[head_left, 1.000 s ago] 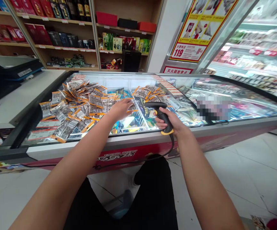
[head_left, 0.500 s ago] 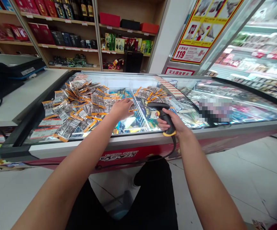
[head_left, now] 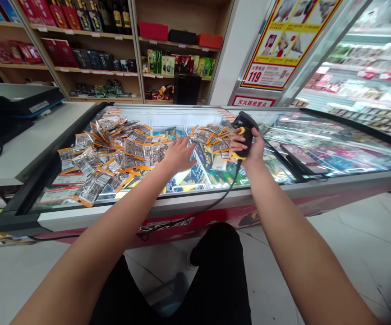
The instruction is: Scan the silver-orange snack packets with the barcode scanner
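One handheld scanner (head_left: 246, 122), black with yellow trim, is gripped in a person's right hand (head_left: 254, 151), fingers wrapped around its handle, above a glass-topped freezer (head_left: 195, 198). Its dark cord (head_left: 227, 189) trails down across the freezer's front edge. The left hand (head_left: 179, 155) reaches over the glass with fingers spread, at the right side of a large heap of orange-edged packets (head_left: 114, 149); whether its fingertips touch a packet cannot be told. A smaller packet pile (head_left: 212, 133) lies just left of the scanner, between the two hands. Farther right, a dark flat object (head_left: 300, 159) rests on the freezer. Stocked shelves (head_left: 107, 72) line the back wall, near a yellow-and-red poster (head_left: 283, 40) bearing the number 119.
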The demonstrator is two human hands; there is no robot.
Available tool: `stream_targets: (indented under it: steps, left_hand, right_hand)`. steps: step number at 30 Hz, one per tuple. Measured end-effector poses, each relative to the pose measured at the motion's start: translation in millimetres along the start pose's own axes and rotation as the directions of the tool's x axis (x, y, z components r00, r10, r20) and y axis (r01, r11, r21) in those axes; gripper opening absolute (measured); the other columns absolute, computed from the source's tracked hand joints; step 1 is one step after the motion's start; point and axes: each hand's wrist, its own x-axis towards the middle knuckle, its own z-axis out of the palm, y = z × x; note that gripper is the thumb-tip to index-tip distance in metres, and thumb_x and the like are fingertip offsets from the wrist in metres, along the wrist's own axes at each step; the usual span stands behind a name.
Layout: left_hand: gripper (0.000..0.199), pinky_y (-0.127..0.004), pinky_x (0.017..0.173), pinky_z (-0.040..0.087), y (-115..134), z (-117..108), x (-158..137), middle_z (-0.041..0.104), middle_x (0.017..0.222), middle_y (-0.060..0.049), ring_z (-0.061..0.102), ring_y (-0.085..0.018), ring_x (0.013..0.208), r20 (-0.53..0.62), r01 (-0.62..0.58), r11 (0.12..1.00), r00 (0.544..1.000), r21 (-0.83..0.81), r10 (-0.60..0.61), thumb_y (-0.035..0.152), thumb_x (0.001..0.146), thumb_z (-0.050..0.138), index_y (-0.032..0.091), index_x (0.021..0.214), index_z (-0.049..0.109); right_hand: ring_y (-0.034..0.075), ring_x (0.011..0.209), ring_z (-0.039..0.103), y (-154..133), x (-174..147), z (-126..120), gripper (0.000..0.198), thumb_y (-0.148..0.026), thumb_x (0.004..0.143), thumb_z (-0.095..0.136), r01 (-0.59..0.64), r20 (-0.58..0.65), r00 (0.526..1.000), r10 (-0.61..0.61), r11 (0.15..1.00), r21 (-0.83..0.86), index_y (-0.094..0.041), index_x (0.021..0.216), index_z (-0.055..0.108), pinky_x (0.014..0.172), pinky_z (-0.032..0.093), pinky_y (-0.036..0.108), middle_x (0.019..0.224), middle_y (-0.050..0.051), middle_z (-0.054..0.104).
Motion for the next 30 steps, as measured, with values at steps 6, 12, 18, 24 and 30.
stream_targets:
  steps: [6, 12, 18, 24, 30]
  left_hand:
    - [0.076, -0.057, 0.132, 0.023, 10, 7, 59, -0.003, 0.184, -0.004, 0.009, -0.035, 0.168, 0.095, -0.076, 0.990, 0.992, -0.117, 0.087, 0.062, 0.108, 0.035, 0.039, 0.174, 0.008]
    - [0.074, -0.055, 0.123, 0.039, 0, 8, 62, 0.039, 0.172, -0.016, 0.038, -0.038, 0.158, 0.109, -0.166, 0.985, 0.981, 0.042, 0.160, 0.067, 0.106, 0.035, 0.029, 0.169, 0.036]
    - [0.049, -0.047, 0.116, 0.045, -42, -2, 35, 0.057, 0.158, -0.012, 0.054, -0.030, 0.145, 0.106, -0.186, 0.971, 0.980, 0.151, 0.171, 0.041, 0.109, 0.042, 0.025, 0.151, 0.059]
    - [0.053, -0.054, 0.126, 0.033, -70, 6, 26, 0.033, 0.176, -0.012, 0.030, -0.031, 0.163, 0.109, -0.058, 0.989, 0.993, 0.134, 0.044, 0.041, 0.110, 0.037, 0.023, 0.157, 0.052]
    - [0.055, -0.050, 0.123, 0.038, -65, 0, 26, 0.022, 0.178, -0.019, 0.051, -0.036, 0.150, 0.150, 0.006, 0.996, 0.988, 0.091, -0.020, 0.043, 0.108, 0.042, 0.025, 0.159, 0.051]
  right_hand:
    - [0.009, 0.054, 0.057, 13, -2, 8, 0.033, -0.041, 0.088, 0.080, -0.031, -0.094, 0.995, 0.024, 0.997, -0.072, -0.027, 0.110, 0.059, 0.055, 0.056, 0.023, 0.080, -0.005, 0.065]
    - [0.006, 0.049, 0.053, 15, 1, 12, 0.044, -0.054, 0.084, 0.085, -0.027, -0.139, 0.990, 0.000, 0.982, -0.186, -0.026, 0.102, 0.057, 0.049, 0.049, 0.019, 0.080, -0.006, 0.065]
    - [0.004, 0.036, 0.029, 14, 13, 19, 0.047, -0.059, 0.083, 0.082, -0.217, -0.095, 0.976, 0.195, 0.899, -0.381, -0.023, 0.094, 0.055, 0.039, 0.035, 0.017, 0.056, -0.012, 0.041]
    - [0.008, 0.040, 0.035, 23, 56, 37, 0.039, -0.052, 0.084, 0.083, -0.413, -0.200, 0.905, 0.374, 0.666, -0.622, -0.022, 0.089, 0.060, 0.035, 0.030, 0.020, 0.056, -0.005, 0.047]
    - [0.009, 0.042, 0.038, 40, 60, 35, 0.040, -0.057, 0.088, 0.079, -0.435, -0.221, 0.894, 0.391, 0.633, -0.640, -0.021, 0.087, 0.060, 0.037, 0.034, 0.021, 0.056, -0.003, 0.049]
